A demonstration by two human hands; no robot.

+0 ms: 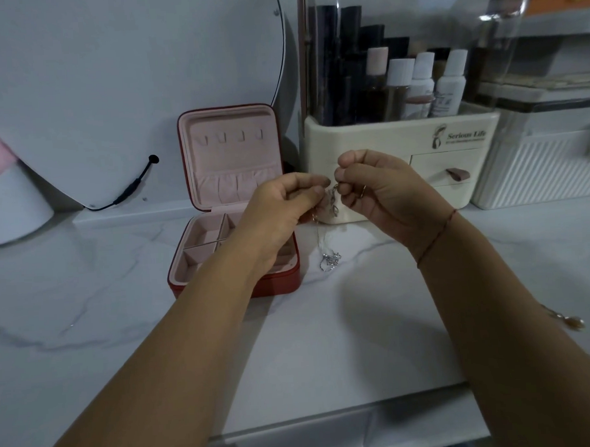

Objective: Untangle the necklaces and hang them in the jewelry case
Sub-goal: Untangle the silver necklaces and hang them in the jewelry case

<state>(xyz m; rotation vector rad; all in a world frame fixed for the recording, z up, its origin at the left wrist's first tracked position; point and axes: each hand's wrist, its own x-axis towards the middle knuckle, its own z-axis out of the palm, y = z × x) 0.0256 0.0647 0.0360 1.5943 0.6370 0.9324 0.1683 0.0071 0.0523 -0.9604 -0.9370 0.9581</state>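
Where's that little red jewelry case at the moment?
In the head view, the jewelry case stands open on the marble counter left of centre, between the round mirror and the cream organizer, its tray partly behind the left hand.

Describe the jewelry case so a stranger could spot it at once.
On the white marble counter, left of the cream cosmetics organizer, sits the jewelry case. It alone is red, lid raised, showing pink lining and a row of hooks.
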